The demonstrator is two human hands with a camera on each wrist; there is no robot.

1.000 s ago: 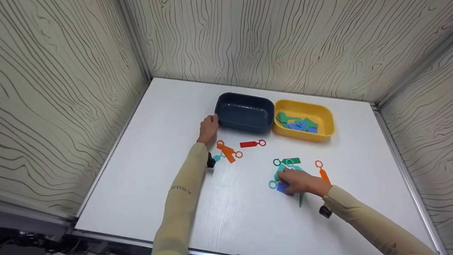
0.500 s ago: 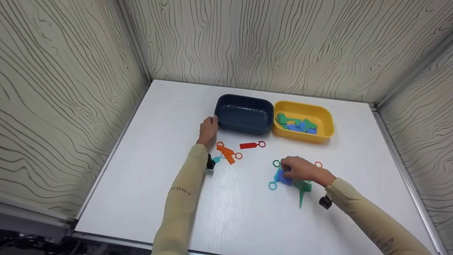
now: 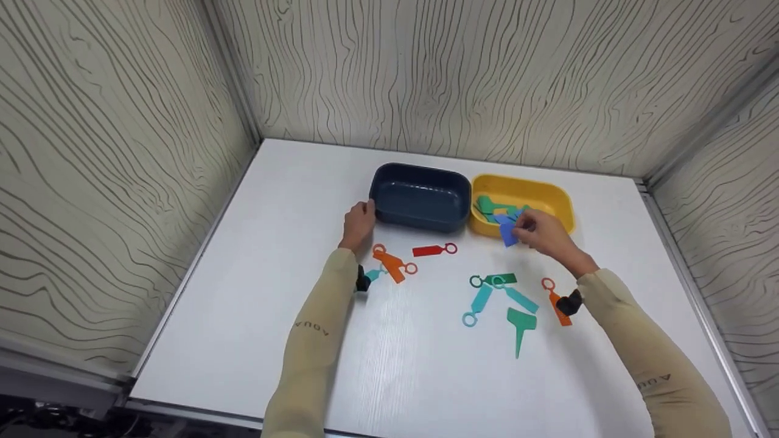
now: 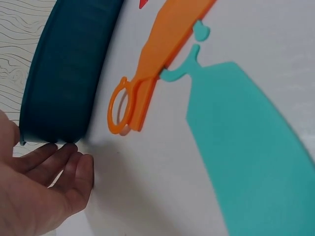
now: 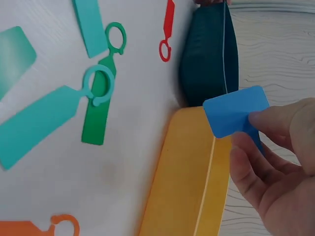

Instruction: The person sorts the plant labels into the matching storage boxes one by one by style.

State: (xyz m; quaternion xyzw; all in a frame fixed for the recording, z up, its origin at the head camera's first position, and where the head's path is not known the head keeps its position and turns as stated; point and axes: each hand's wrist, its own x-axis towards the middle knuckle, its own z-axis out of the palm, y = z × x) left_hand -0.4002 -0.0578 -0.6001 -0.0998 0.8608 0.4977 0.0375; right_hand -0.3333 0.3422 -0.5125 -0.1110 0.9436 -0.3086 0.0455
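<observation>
My right hand [image 3: 548,234] pinches a blue T-shaped plant label [image 5: 236,112] between thumb and fingers, over the front rim of the yellow bin [image 3: 563,210]. Green and blue labels [image 3: 487,204] lie inside that bin. At the left end of the dark blue bin [image 3: 420,222], my left hand [image 3: 359,225] grips the rim, fingertips against the outer end wall in the left wrist view. Below the bins lies a dark green ring tag [image 3: 502,278], with two turquoise ring tags [image 3: 481,299] touching or overlapping it. A green T-shaped label [image 3: 521,319] lies nearer the front.
A red ring tag [image 3: 428,250] lies before the dark blue bin. Orange ring tags [image 3: 391,264] overlap near my left wrist, beside a turquoise one [image 4: 241,128]. Another orange tag [image 3: 557,307] is partly under the right wrist's camera. Patterned panels [image 3: 426,79] enclose the white table.
My right hand has lifted the blue label from among the turquoise tags and carried it up and away to the yellow bin. The left hand has stayed at the dark blue bin.
</observation>
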